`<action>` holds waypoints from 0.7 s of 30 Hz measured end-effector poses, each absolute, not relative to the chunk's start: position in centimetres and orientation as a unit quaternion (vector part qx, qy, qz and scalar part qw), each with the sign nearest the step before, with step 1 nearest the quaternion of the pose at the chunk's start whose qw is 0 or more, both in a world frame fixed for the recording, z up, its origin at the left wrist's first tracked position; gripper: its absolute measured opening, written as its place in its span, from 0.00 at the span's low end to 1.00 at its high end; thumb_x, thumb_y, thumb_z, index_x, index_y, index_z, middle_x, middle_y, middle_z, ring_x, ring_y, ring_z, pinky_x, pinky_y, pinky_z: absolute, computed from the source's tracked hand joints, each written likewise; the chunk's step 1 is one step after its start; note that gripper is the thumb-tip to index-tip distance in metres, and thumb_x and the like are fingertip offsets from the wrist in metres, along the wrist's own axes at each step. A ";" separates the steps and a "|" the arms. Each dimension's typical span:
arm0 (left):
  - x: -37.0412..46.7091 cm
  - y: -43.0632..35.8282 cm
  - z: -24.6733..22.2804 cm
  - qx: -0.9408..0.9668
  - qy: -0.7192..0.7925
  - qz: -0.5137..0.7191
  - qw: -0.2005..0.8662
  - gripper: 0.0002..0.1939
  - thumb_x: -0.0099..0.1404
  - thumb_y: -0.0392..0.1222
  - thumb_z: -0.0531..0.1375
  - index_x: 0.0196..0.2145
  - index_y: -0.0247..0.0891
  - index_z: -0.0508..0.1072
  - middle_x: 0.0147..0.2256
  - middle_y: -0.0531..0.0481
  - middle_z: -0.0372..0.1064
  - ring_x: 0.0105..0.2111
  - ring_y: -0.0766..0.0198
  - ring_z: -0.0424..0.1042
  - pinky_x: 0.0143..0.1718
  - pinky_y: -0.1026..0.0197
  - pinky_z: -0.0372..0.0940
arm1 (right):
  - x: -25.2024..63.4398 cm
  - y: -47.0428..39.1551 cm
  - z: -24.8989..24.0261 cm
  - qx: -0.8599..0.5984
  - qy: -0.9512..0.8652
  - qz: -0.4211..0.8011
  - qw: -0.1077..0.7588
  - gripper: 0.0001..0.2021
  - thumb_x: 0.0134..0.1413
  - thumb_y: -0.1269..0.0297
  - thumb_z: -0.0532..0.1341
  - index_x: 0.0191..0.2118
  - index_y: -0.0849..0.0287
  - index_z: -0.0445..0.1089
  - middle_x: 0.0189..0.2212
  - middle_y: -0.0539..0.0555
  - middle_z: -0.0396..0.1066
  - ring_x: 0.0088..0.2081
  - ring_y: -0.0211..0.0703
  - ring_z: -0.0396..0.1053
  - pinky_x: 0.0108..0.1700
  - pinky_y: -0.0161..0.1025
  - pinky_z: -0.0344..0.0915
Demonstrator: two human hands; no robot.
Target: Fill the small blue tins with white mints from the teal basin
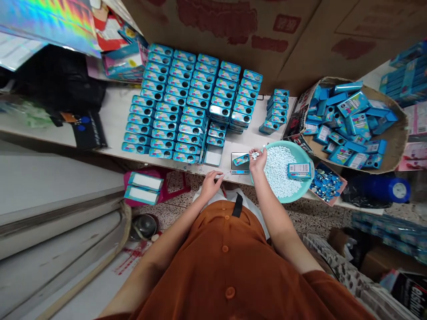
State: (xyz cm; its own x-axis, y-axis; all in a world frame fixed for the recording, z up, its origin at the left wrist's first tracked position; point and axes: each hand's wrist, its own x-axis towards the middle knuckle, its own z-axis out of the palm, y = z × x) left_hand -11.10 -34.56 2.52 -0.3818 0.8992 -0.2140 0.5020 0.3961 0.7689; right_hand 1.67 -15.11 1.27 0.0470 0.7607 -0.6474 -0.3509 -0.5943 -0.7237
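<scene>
My right hand (258, 161) is cupped palm-up with a small heap of white pellets (255, 155) in it, over the left rim of a mint-green basin (306, 153). The basin holds many more loose white pellets (280, 171), and a blue printed box (299, 170) lies on top of them. Beside this hand, a small blue box (240, 159) rests on a flat dark-and-silver plate (245, 166). At the table's front edge is my left hand (211, 186), its thumb and forefinger drawn together; what is between them, if anything, is too small to name.
Rows of upright blue boxes (167, 118) fill the table's left half; a shorter row (277, 109) stands right. A carton (398, 133) of blue boxes and a tray of shiny blue-silver pieces (325, 183) sit beyond the basin. Two boxes lie on a pink stool (163, 191).
</scene>
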 end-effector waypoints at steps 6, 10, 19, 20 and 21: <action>-11.8 -35.7 1.8 0.430 0.781 0.315 0.326 0.08 0.64 0.43 0.54 0.39 0.42 0.71 0.40 0.48 0.72 0.45 0.57 0.69 0.50 0.53 0.63 | 0.6 -15.2 0.8 -0.624 -0.191 0.618 0.438 0.23 0.57 0.44 0.44 0.23 0.56 0.59 0.17 0.48 0.63 0.24 0.36 0.69 0.30 0.35 0.68; -12.2 -36.1 1.6 0.425 0.782 0.316 0.327 0.09 0.64 0.43 0.54 0.39 0.41 0.71 0.41 0.48 0.72 0.45 0.57 0.69 0.50 0.53 0.63 | -0.1 -15.2 0.7 -0.643 -0.209 0.590 0.441 0.25 0.57 0.43 0.43 0.22 0.56 0.59 0.16 0.48 0.62 0.23 0.36 0.70 0.31 0.35 0.68; -13.1 -36.2 1.0 0.421 0.784 0.321 0.324 0.09 0.63 0.42 0.55 0.39 0.41 0.72 0.40 0.48 0.72 0.45 0.58 0.69 0.50 0.53 0.63 | -0.8 -15.6 0.5 -0.662 -0.256 0.557 0.432 0.28 0.57 0.41 0.41 0.20 0.56 0.60 0.15 0.49 0.63 0.22 0.37 0.69 0.29 0.35 0.66; -13.2 -36.2 1.1 0.421 0.784 0.321 0.325 0.09 0.63 0.43 0.55 0.39 0.40 0.72 0.40 0.48 0.72 0.45 0.58 0.69 0.50 0.53 0.63 | -0.8 -15.7 0.5 -0.660 -0.261 0.558 0.430 0.28 0.57 0.40 0.41 0.20 0.56 0.60 0.15 0.49 0.63 0.23 0.38 0.70 0.30 0.35 0.67; -13.2 -36.2 1.1 0.420 0.784 0.320 0.327 0.09 0.63 0.43 0.55 0.39 0.40 0.72 0.41 0.47 0.73 0.45 0.58 0.69 0.50 0.53 0.63 | -0.9 -15.8 0.6 -0.656 -0.266 0.559 0.432 0.28 0.57 0.40 0.41 0.20 0.56 0.61 0.14 0.49 0.63 0.23 0.38 0.70 0.30 0.35 0.67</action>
